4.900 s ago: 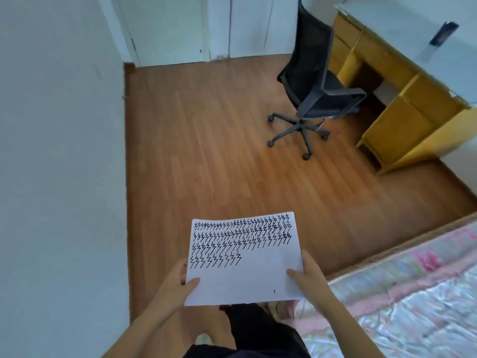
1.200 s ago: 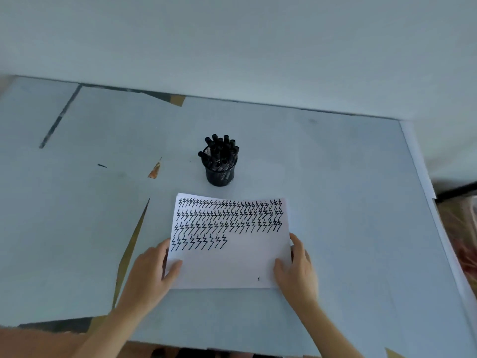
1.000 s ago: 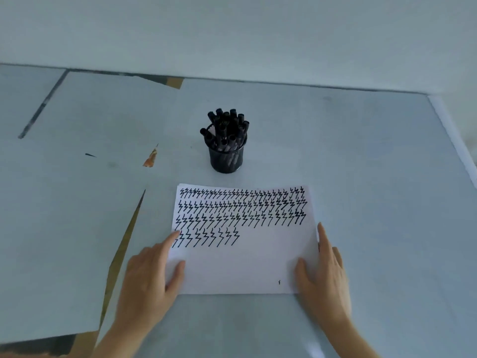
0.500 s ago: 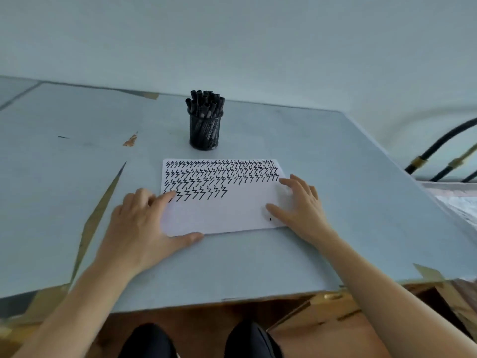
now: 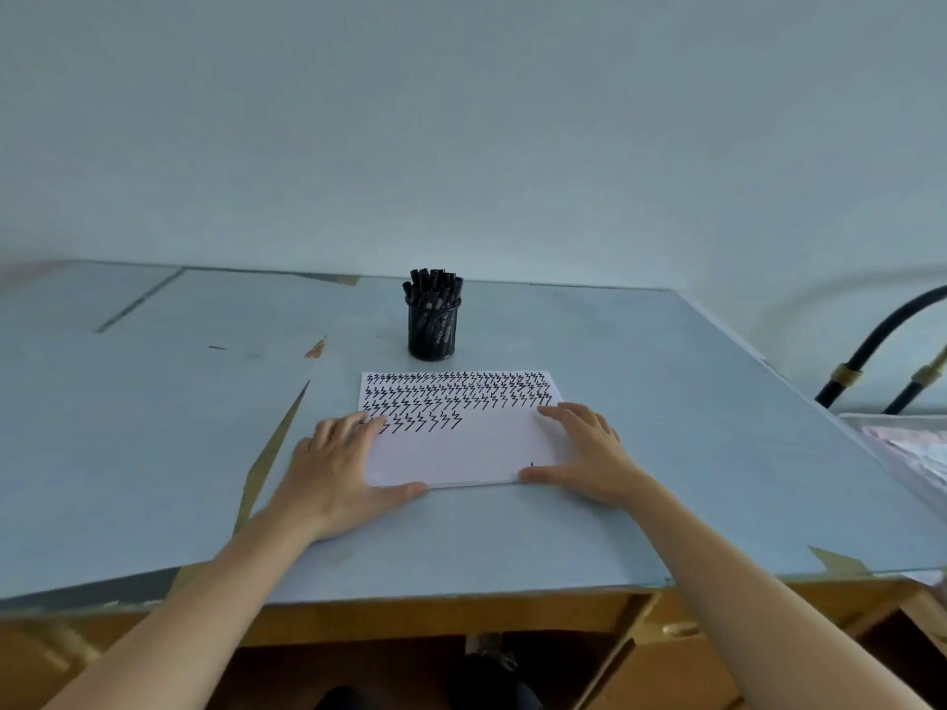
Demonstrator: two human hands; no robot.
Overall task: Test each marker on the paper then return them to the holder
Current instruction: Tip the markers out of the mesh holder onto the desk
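Paper (image 5: 464,443) lies flat on the pale blue bench (image 5: 666,402), its far half filled with rows of black zigzag marks. The left hand (image 5: 338,463) and right hand (image 5: 584,456) press its two near corners with straight, spread fingers. Black markers (image 5: 433,287) stand bunched in the black mesh holder (image 5: 432,333) just beyond the sheet's far edge.

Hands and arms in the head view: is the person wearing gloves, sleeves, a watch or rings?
Nothing worn shows. The left hand and right hand are bare, without gloves, and no ring is visible on the fingers. Both forearms are uncovered from wrist to the frame's lower edge: no sleeve, watch or bracelet in view.
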